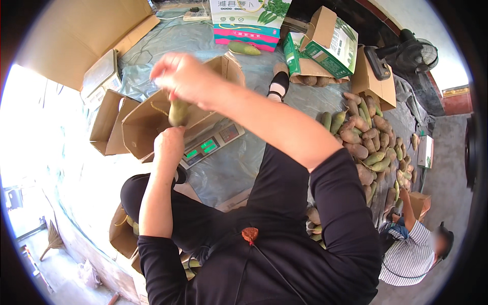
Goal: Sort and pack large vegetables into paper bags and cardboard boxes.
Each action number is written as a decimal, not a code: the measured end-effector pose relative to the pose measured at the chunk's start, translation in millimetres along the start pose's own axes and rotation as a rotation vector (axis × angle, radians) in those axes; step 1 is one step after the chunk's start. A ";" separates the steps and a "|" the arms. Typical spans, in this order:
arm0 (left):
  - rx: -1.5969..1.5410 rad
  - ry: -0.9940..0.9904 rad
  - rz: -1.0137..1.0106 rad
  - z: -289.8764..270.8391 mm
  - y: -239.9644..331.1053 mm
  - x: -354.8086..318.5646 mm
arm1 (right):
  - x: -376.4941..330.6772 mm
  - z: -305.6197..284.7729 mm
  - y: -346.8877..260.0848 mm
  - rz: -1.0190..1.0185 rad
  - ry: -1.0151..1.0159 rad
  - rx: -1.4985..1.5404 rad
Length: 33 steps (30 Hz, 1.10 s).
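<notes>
A green radish [178, 113] is upright and slightly blurred between my two hands, above an open cardboard box [140, 133]. My left hand [170, 144] is closed, its fingers at the radish's lower end. Over the upper end reaches my right hand [185, 79], its fingers smeared by motion, so its grip is unclear. The box appears to rest on a digital scale [213, 145] with a lit green display. A yellow cord [159, 108] hangs at the box's inner side.
Many radishes [368, 134] lie piled at the right. Another radish [245, 48] lies before stacked printed boxes [249, 25]. A green-and-white box [330, 43] and a black fan [414, 53] stand at the far right. A co-worker in a striped shirt [409, 251] crouches at the lower right.
</notes>
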State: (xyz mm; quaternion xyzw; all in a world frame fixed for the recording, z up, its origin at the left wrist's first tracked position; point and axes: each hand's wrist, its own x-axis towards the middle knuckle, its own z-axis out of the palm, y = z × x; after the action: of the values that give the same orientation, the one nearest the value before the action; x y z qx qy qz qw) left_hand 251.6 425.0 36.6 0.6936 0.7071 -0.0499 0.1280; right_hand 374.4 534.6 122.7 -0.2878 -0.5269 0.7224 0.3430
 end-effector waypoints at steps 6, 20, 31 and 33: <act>0.040 0.011 0.078 -0.8 2.4 7.9 | 17.9 -36.4 109.6 0.067 -0.100 -1.240; 0.047 -0.048 0.036 -15.0 16.0 2.1 | -174.6 -264.3 85.8 0.110 0.637 -0.802; -0.045 -0.096 0.022 -2.3 12.2 6.7 | -430.2 -240.1 343.5 0.956 0.588 -0.848; 0.001 -0.087 0.049 0.7 12.8 12.0 | -447.8 -222.8 364.2 1.023 0.583 -0.785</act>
State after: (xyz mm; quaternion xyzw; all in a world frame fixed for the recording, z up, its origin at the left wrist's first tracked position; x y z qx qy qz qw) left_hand 264.3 436.9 34.3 0.7078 0.6838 -0.0771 0.1596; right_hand 745.7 226.1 -264.3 -0.7834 -0.4338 0.4432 -0.0413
